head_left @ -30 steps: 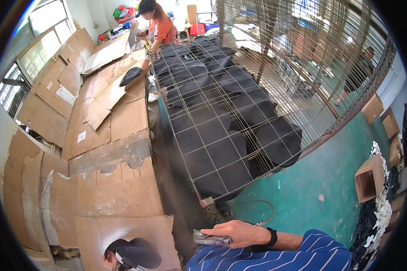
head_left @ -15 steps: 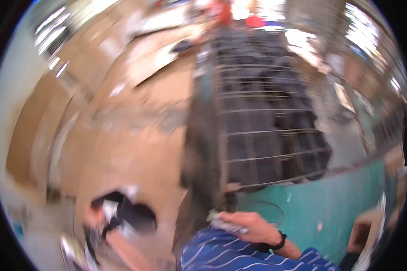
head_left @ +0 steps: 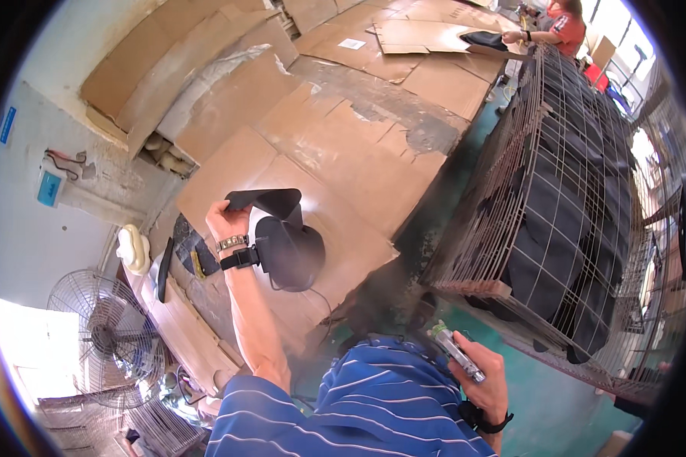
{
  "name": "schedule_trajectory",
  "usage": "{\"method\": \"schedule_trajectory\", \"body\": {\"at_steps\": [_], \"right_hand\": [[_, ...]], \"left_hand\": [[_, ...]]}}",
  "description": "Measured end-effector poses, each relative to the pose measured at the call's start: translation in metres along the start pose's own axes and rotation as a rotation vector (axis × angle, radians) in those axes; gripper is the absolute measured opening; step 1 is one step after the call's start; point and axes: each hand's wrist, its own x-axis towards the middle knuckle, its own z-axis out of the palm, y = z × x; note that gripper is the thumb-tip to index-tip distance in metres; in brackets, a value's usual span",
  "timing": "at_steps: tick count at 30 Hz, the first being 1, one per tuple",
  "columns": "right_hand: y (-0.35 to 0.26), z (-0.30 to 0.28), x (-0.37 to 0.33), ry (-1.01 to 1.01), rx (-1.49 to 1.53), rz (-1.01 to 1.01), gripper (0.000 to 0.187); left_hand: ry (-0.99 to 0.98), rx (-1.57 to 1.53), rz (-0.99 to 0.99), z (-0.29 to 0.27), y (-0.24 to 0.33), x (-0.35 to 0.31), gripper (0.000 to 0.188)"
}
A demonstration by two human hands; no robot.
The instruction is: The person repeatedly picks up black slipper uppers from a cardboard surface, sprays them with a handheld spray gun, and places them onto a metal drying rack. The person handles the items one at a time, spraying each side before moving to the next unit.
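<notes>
My left hand, with a metal-link bracelet and a black band at the wrist, grips the edge of a black flat piece with rounded corners. That piece is held up against a dark domed lamp shade, with white light around it, over the cardboard-covered table. In front of my blue striped shirt, my right hand is closed around a slim silver tool with a green end. The tool's exact kind cannot be made out.
A wire-mesh cage full of black pieces stands on the right. At the far end, a person in a red shirt handles a dark piece on cardboard. A floor fan stands lower left, near a white rounded object.
The view has turned left, so the cage now appears farther right and the table more central. Both hands keep hold of the same things, and the picture is sharper.
</notes>
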Motion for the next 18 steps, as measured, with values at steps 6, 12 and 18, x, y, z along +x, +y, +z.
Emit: {"method": "schedule_trajectory", "body": {"at_steps": [6, 12, 18], "right_hand": [[-0.02, 0.03, 0.017, -0.155, -0.016, -0.073, 0.06], [-0.041, 0.076, 0.043, -0.269, -0.022, -0.158, 0.06], [-0.045, 0.163, 0.131, -0.571, 0.044, -0.131, 0.091]], "left_hand": [[-0.059, -0.035, -0.076, -0.007, 0.002, -0.012, 0.025], [-0.113, -0.075, -0.134, 0.01, 0.003, -0.039, 0.028], [-0.098, -0.12, -0.159, -0.004, -0.002, -0.052, 0.031]]}}
